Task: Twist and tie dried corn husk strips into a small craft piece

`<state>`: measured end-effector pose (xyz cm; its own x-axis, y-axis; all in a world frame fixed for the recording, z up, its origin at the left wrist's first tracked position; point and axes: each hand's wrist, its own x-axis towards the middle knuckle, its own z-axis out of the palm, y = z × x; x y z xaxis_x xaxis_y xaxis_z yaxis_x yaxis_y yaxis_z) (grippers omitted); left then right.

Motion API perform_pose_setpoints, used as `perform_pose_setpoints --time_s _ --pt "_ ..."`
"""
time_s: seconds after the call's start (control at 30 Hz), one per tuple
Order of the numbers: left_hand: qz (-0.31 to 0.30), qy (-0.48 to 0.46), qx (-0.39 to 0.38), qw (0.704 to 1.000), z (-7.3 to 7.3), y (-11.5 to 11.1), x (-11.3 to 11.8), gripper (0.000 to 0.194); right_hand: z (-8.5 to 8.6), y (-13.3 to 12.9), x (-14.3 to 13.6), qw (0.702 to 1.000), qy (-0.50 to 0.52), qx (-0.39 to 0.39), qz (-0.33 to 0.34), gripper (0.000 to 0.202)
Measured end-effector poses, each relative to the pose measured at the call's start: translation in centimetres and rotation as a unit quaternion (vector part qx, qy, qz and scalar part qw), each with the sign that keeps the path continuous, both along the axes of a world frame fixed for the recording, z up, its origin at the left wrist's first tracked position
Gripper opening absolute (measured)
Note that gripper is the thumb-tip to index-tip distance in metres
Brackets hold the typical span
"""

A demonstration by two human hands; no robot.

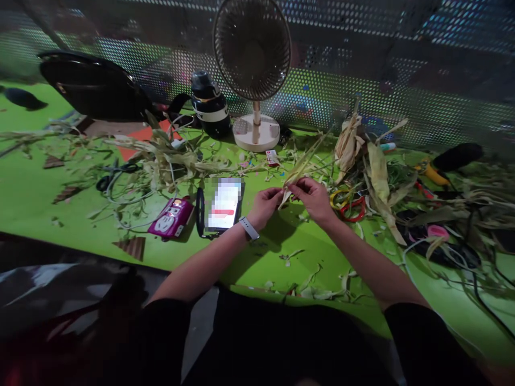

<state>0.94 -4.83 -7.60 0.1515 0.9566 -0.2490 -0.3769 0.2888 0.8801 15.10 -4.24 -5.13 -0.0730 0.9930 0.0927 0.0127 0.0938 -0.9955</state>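
Between my two hands, over the middle of the green table, is a pale yellow-green corn husk (298, 169), its long end pointing up and away to the right. My left hand (266, 204) pinches its near end, and a light wristband (249, 229) circles that wrist. My right hand (311, 197) has its thumb and fingers closed on the husk just beside the left fingertips. Just right of that hand lie red-handled scissors (354, 209). A phone (223, 205) with a lit, blurred screen lies to the left of my left hand.
A fan (256, 131) and a dark bottle (211, 110) stand at the back before a perforated metal screen (333, 80). Left are a purple power strip (170, 219), a white cable and a husk pile (155, 153). More husks (378, 171) and cords crowd the right. Scraps litter the green table (92, 214).
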Motion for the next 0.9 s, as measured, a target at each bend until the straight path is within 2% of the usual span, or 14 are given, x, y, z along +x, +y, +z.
perform_pose_setpoints --time_s 0.3,0.43,0.6,0.9 --pt "-0.069 -0.001 0.017 0.997 0.7 -0.4 0.0 0.035 -1.1 1.2 1.0 0.993 -0.079 0.081 -0.043 0.032" --pt "-0.074 -0.004 0.016 0.997 0.5 -0.4 0.0 0.034 -1.1 1.1 0.9 0.992 -0.054 0.088 -0.066 0.033" --pt "-0.084 -0.019 0.016 0.996 0.6 -0.5 0.1 0.031 -1.1 0.9 0.7 0.998 0.000 0.054 -0.024 0.031" --pt "-0.072 -0.057 -0.017 0.996 1.4 -0.8 0.0 0.034 -0.6 0.4 0.8 0.990 -0.070 0.113 -0.051 0.018"
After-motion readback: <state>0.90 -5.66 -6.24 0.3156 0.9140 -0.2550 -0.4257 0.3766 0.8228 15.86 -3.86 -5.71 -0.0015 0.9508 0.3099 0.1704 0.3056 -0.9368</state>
